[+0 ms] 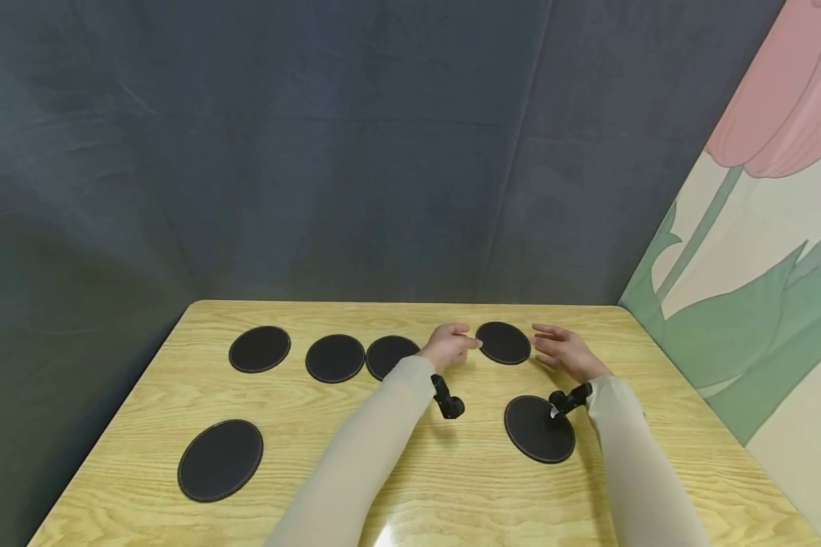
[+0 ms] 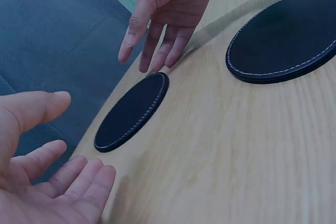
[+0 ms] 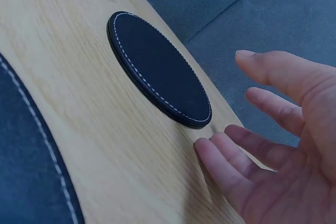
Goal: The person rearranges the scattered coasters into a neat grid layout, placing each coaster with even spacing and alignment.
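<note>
A round black coaster [image 1: 502, 343] with pale edge stitching lies flat at the back right of the wooden table [image 1: 451, 471]. My left hand [image 1: 446, 344] is at its left side, and my right hand [image 1: 566, 353] at its right. Both hands have relaxed, spread fingers and hold nothing. In the right wrist view a small gap separates the right fingertips [image 3: 206, 150] from the coaster [image 3: 160, 69], whose rim looks layered. The left wrist view shows the left fingers [image 2: 97, 182] just short of the rim too. Nearer me, below the right wrist, lies another black coaster [image 1: 537, 437].
Several more black coasters lie to the left: one near the front left [image 1: 220, 460], one at the back left [image 1: 260, 349], and two side by side, the right one [image 1: 388, 355] partly behind my left arm. A dark curtain [image 1: 383, 152] stands behind; a tulip-patterned panel [image 1: 746, 304] is at right.
</note>
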`<state>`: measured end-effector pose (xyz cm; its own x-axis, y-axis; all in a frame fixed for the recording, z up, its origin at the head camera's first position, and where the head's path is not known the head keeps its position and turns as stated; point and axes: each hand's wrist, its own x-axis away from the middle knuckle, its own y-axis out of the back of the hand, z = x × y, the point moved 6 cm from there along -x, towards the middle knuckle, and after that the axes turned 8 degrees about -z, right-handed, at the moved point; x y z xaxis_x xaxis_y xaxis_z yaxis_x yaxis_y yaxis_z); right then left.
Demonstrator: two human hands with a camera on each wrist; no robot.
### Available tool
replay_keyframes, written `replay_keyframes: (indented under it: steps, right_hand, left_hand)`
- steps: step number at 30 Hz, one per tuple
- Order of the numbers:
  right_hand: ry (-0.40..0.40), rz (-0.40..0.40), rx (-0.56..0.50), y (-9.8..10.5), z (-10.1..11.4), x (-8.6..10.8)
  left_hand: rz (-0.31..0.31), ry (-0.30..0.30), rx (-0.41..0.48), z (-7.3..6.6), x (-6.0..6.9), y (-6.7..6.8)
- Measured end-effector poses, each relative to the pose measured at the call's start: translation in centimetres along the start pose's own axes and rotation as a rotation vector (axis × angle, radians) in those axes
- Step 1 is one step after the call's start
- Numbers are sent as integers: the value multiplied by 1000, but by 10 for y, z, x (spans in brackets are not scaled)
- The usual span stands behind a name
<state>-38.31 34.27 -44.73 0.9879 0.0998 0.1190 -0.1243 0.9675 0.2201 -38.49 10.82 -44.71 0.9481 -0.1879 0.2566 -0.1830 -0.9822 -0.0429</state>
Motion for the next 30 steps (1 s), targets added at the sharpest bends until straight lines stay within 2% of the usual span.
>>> replay_keyframes:
  steps: [11, 20, 30]
  right_hand:
    - [-16, -36, 11, -6, -4, -3]
    - [-27, -41, 64, -9, -3, -3]
    - [-51, -48, 123, -8, -5, -6]
  left_hand:
    - [59, 56, 37, 8, 8, -9]
    - [113, 96, 73, 13, 6, -17]
    - [121, 130, 126, 14, 4, -20]
